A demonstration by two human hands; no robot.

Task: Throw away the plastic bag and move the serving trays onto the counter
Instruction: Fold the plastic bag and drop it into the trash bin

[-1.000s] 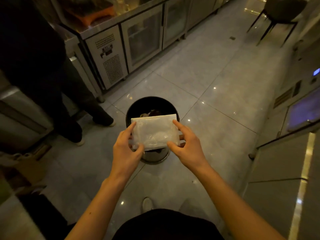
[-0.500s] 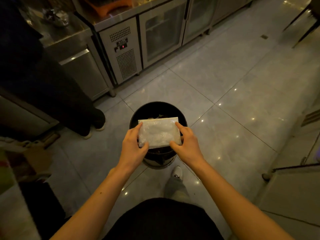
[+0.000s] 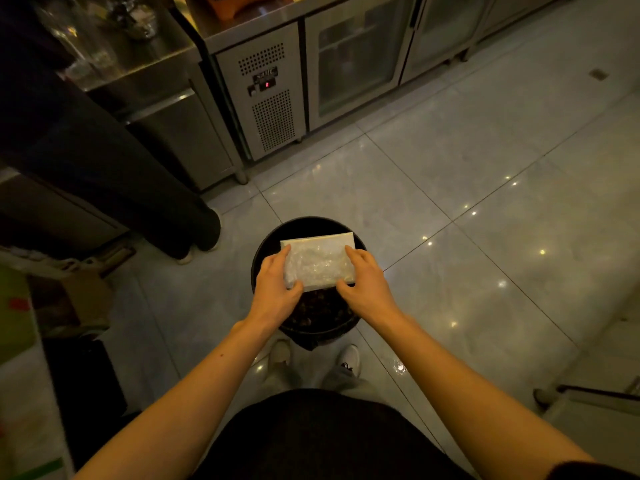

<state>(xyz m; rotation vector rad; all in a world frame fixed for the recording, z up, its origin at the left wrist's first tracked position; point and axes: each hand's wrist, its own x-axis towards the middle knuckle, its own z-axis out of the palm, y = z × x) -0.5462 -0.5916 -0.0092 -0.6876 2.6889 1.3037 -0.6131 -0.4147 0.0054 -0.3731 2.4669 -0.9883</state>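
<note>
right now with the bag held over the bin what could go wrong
1. The plastic bag is wide and flat, pinched at both ends by the left hand and right hand; it may catch across the bin rim rather than drop in.
2. Another person's leg stands close left of the bin; stepping back could bump it.

One head view — looking steeply down, near, at the dim floor (image 3: 485,202).

Flat, folded plastic bag (image 3: 319,262) held level directly over open black bin (image 3: 265,247) on tiled floor (image 3: 485,202). Left hand (image 3: 275,292) pinching bag's left edge, right hand (image 3: 367,284) gripping its right edge. Dark waste visible inside bin. Steel refrigerated counter (image 3: 273,98) beyond; another person's dark trouser legs (image 3: 138,188) at left.
</note>
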